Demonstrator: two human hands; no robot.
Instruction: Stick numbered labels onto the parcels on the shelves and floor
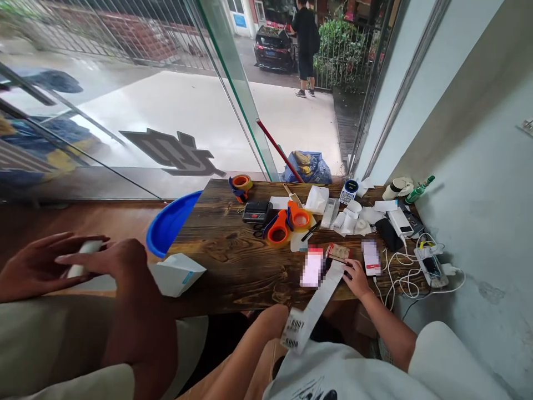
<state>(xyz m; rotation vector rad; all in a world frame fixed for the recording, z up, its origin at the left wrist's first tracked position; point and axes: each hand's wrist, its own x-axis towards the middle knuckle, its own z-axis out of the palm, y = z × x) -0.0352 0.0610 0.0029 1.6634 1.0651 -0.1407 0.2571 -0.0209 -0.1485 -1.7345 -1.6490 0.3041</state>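
A long white label strip slants down from near the table's front edge toward my lap, with large black print at its lower end. My right hand pinches its upper end, fingers against a small red-edged brown packet. My left hand is bent in at the strip's lower end, its fingers mostly hidden behind the printed part. A phone lies lit left of the strip, and a second phone right of my right hand.
At left, a co-worker's hands hold a white roll beside a white folded box. Orange tape dispensers, paper rolls and white cables crowd the wooden table. A blue basin stands behind its left edge.
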